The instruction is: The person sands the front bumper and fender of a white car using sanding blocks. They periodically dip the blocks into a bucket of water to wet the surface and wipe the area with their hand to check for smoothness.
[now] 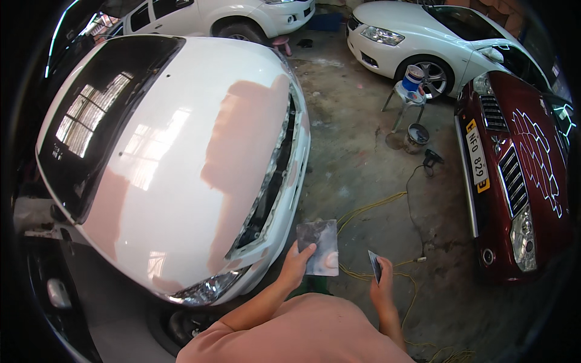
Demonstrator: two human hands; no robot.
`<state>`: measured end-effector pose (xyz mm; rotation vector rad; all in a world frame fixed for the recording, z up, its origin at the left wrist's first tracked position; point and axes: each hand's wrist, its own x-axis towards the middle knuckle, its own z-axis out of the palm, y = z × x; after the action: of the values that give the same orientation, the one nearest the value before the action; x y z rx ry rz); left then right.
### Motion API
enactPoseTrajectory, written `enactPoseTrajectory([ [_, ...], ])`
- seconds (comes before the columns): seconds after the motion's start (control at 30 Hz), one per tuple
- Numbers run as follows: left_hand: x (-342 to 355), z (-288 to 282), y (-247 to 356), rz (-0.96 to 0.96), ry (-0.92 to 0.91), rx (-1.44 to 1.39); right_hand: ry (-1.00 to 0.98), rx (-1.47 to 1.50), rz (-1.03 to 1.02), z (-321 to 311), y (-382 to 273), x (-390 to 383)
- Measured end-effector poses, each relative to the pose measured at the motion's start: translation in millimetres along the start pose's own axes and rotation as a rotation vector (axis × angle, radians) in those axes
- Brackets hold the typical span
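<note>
My left hand [294, 265] grips a flat, grey, square mixing board [317, 233] by its left edge, thumb on top. A small pinkish-white dab of what looks like filler paste [331, 260] lies near the board's lower right corner. In my right hand [382, 287], apart from the board, is a putty knife [375, 266] with a thin blade tilted up, fingers closed round its dark grip. Left of my hands stands a white car [163, 199], its hood marked with dull pinkish patches [236, 139] along the front edge and near the windshield.
A dark red vehicle [520, 163] stands on the right, two white vehicles [402, 30] behind. Between them are a stool [403, 97] bearing a blue-and-white can [413, 78], a bucket [416, 138] and a dark power tool [432, 159]. A yellow cord [375, 209] trails across the concrete floor.
</note>
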<state>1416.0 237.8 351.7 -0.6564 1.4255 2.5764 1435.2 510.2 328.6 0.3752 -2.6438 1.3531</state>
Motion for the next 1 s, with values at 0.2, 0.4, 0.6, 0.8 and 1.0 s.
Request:
enactPoseTrajectory([
  [0.2, 137.9, 60.4, 18.0, -0.072, -0.150, -0.012, -0.037, -0.079, 0.140, -6.9, 34.0, 108.3],
  [0.4, 285.3, 123.8, 89.4, -0.061, -0.229, 0.090, -0.074, -0.094, 0.203, -23.7, 48.7, 263.9],
  [0.6, 388.8, 171.4, 160.4, -0.095, -0.298, 0.143, 0.104, -0.189, 0.303, -31.4, 85.0, 376.0],
  [0.8, 473.3, 204.4, 196.9, -0.124, -0.261, 0.227, 0.060, -0.157, 0.320, -24.9, 127.1, 479.8],
  [1.0, 590.8, 237.7, 207.6, -0.087, -0.176, 0.257, -0.020, -0.085, 0.321, -15.0, 194.7, 620.9],
])
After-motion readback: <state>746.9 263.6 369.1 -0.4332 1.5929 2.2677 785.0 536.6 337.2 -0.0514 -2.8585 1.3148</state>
